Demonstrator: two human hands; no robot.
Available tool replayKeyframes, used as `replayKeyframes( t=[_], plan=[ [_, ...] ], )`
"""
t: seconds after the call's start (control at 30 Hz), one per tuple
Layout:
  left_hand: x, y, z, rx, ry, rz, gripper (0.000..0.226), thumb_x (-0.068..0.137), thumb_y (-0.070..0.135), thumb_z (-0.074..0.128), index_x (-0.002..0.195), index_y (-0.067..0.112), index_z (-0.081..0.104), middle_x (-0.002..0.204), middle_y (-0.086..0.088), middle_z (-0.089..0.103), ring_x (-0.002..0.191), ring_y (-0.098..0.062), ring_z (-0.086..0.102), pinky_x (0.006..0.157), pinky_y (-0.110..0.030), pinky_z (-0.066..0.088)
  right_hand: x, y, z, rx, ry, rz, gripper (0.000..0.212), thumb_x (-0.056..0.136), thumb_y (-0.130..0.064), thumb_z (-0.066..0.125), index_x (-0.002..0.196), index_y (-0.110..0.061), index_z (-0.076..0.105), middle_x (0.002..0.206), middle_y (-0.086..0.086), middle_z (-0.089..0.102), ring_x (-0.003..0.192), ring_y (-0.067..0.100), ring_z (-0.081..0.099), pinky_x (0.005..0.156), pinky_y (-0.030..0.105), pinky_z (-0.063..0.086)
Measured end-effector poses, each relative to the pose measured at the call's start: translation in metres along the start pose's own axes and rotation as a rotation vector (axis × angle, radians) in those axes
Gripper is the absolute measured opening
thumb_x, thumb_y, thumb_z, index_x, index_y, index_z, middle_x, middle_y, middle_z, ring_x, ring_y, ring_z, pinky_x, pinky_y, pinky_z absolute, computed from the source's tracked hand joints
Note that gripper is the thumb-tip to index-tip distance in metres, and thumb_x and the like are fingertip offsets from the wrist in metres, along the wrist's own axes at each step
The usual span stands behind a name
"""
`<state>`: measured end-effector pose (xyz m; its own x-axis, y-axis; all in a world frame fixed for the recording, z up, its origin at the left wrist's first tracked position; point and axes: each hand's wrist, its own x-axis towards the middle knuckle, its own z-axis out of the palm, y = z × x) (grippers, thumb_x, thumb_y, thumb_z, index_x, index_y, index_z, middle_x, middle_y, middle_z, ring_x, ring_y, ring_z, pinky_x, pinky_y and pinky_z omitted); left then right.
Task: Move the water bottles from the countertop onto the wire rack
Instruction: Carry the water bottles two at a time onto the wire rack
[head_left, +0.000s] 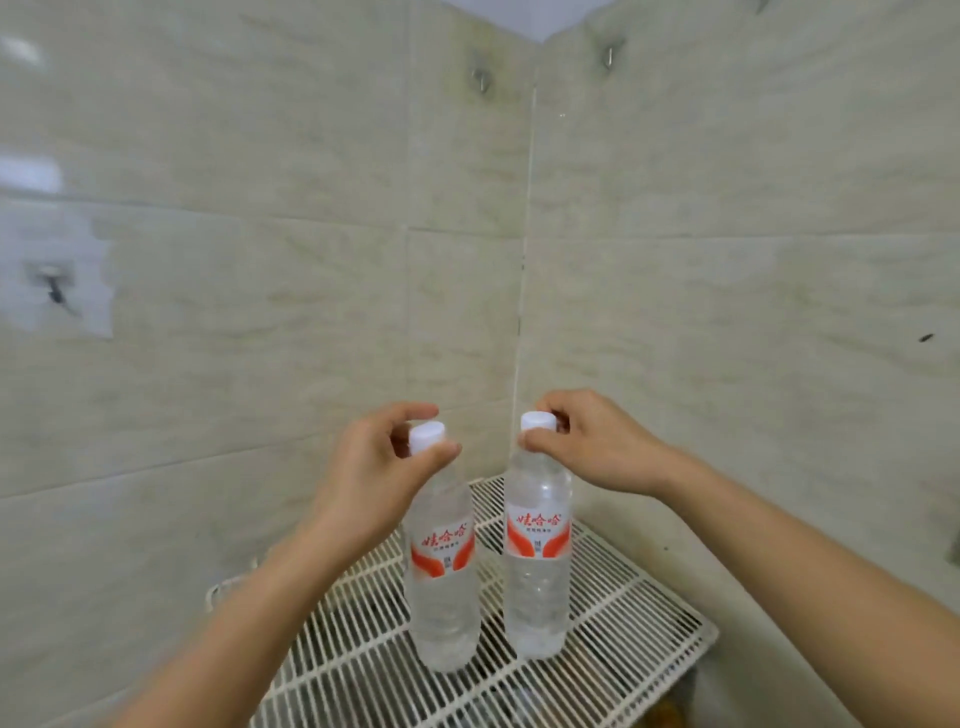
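Two clear water bottles with red-and-white labels and white caps stand upright on a white wire rack set in a tiled corner. My left hand pinches the neck of the left bottle just under its cap. My right hand pinches the cap and neck of the right bottle. The two bottles stand a short gap apart, bases on the wires. The left bottle leans slightly to the left.
Pale marbled wall tiles close in behind and on both sides of the rack. Metal hooks stick out of the walls high up, and another hook is at the left. The rack's front right corner juts out.
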<state>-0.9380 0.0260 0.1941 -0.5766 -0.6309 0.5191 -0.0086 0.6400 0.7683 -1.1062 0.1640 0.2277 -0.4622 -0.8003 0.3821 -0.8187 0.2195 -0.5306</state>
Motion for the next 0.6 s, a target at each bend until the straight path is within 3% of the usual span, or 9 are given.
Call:
replayKeyframes(
  t=[0.1,0.27,0.4,0.5,0.6],
  plan=[
    [0.053,-0.031,0.038,0.014,-0.024,-0.005,0.047,0.075,0.031,0.076,0.119,0.020,0.065,0.078,0.002,0.069,0.071,-0.015,0.064,0.075,-0.041,0.056,0.048,0.039,0.005,-0.051,-0.045,0.012,0.027,0.086,-0.026,0.065,0.086,0.000,0.060,0.070,-0.001,0.050,0.061,0.011,0.042,0.056,0.026,0.033],
    [0.122,-0.061,0.087,0.049,-0.016,-0.026,0.052,0.077,0.031,0.074,0.125,0.015,0.061,0.120,-0.002,0.067,0.106,-0.017,0.063,0.093,-0.034,0.049,0.118,0.082,0.017,-0.176,-0.130,-0.023,0.015,0.090,-0.021,0.062,0.086,-0.007,0.059,0.071,-0.009,0.048,0.063,0.007,0.044,0.057,0.021,0.034],
    [0.161,-0.080,0.118,0.006,-0.012,-0.056,0.048,0.077,0.027,0.074,0.122,0.012,0.063,0.120,-0.005,0.067,0.109,-0.019,0.062,0.095,-0.036,0.049,0.162,0.116,0.029,-0.249,-0.135,-0.010,0.014,0.090,-0.023,0.061,0.080,-0.016,0.054,0.072,-0.009,0.048,0.072,0.017,0.049,0.063,0.030,0.037],
    [0.178,-0.091,0.136,0.013,0.001,-0.094,0.044,0.080,0.024,0.072,0.121,0.010,0.063,0.118,-0.007,0.067,0.108,-0.021,0.062,0.090,-0.029,0.046,0.182,0.132,0.037,-0.280,-0.139,0.009,0.024,0.091,-0.022,0.060,0.070,-0.022,0.047,0.073,-0.006,0.049,0.074,0.021,0.049,0.065,0.031,0.037],
    [0.187,-0.097,0.147,0.040,-0.001,-0.115,0.046,0.082,0.027,0.069,0.124,0.011,0.061,0.120,-0.009,0.067,0.110,-0.021,0.061,0.092,-0.031,0.046,0.197,0.141,0.040,-0.328,-0.156,0.031,0.030,0.091,-0.025,0.060,0.068,-0.028,0.042,0.083,0.000,0.051,0.079,0.021,0.049,0.067,0.029,0.035]
  ],
)
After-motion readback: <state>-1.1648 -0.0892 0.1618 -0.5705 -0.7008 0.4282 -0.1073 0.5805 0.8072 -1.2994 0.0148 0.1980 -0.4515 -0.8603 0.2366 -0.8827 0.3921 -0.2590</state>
